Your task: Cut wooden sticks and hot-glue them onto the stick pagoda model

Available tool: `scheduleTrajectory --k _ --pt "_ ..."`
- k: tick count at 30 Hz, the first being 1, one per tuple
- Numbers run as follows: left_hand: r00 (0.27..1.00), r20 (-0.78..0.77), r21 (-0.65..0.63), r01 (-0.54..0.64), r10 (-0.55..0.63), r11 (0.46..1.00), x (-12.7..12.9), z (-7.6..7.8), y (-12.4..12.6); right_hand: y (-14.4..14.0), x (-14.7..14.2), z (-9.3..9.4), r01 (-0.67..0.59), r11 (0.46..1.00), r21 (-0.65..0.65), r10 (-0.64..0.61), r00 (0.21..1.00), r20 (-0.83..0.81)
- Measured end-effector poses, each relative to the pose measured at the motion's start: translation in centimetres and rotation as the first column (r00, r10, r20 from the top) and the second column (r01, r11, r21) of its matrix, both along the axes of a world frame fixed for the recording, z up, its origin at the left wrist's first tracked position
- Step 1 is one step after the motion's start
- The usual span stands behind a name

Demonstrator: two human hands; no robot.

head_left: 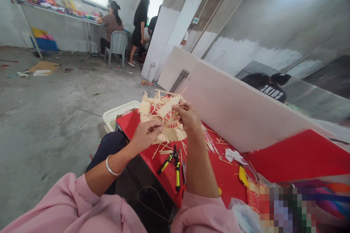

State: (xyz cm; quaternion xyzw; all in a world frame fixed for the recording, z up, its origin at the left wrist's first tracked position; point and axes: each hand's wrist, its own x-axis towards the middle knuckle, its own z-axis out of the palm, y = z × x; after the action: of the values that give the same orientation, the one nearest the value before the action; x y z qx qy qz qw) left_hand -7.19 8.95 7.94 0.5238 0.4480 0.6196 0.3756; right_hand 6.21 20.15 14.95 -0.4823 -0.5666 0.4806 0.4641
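Observation:
A model built of thin wooden sticks [167, 107], with slatted panels and an open frame, stands at the far end of the red tabletop [218, 169]. My right hand [189, 115] is closed at its right side, thumb and fingers pinching the edge of a slatted stick panel. My left hand [147, 134] is at the model's front left, its fingertips drawn together; what they hold, if anything, is too small to make out. Loose sticks [165, 150] lie below the hands. Yellow-and-black pliers [177, 174] rest nearer to me, handles spread.
A pale board [235, 105] stands along the table's right side. White cloth [234, 156], a yellow-handled tool [242, 176] and a plastic bag [243, 213] lie at right. A cream bin [109, 116] stands beyond the left edge. People are at work in the background.

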Motion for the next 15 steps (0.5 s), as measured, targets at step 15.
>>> scheduleTrajectory --k 15 --pt "1.000 0.016 -0.022 0.021 -0.020 1.000 0.27 -0.20 -0.26 -0.06 0.05 -0.04 0.003 1.000 -0.002 -0.003 1.000 -0.013"
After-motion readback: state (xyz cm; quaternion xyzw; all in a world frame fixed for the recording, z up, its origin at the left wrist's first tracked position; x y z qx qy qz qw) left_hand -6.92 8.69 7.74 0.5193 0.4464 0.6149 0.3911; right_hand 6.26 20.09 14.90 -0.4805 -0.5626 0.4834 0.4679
